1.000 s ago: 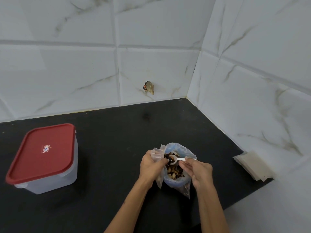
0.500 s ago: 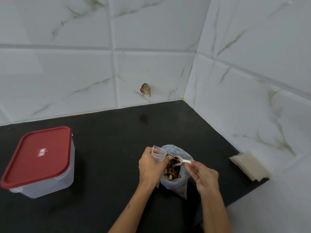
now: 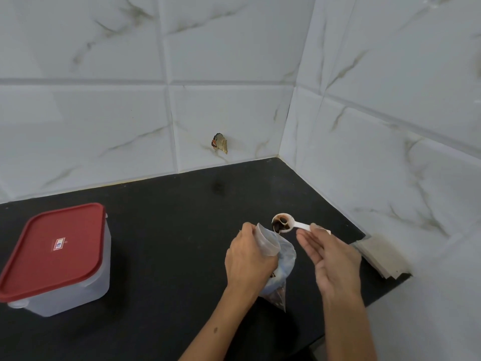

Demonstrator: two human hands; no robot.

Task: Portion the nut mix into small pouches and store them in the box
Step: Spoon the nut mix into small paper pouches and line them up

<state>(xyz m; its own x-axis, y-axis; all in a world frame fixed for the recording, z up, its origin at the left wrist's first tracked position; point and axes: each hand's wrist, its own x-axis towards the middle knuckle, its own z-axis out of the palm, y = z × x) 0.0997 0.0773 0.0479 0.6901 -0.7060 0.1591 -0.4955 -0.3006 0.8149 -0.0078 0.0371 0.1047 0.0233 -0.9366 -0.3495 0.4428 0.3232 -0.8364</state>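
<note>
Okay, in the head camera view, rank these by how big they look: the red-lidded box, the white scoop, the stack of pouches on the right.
1. red-lidded box, clearly largest.
2. stack of pouches.
3. white scoop, smallest; the right hand hides part of its handle.

Right hand (image 3: pixel 330 259) has lifted spoon (image 3: pixel 282 223) clear of bag (image 3: pixel 282 267), seemingly loaded.

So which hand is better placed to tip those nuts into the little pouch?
The right hand: it already holds the white scoop, loaded with dark pieces, just above the small pouch. The left hand is busy gripping that pouch and the nut bag.
</note>
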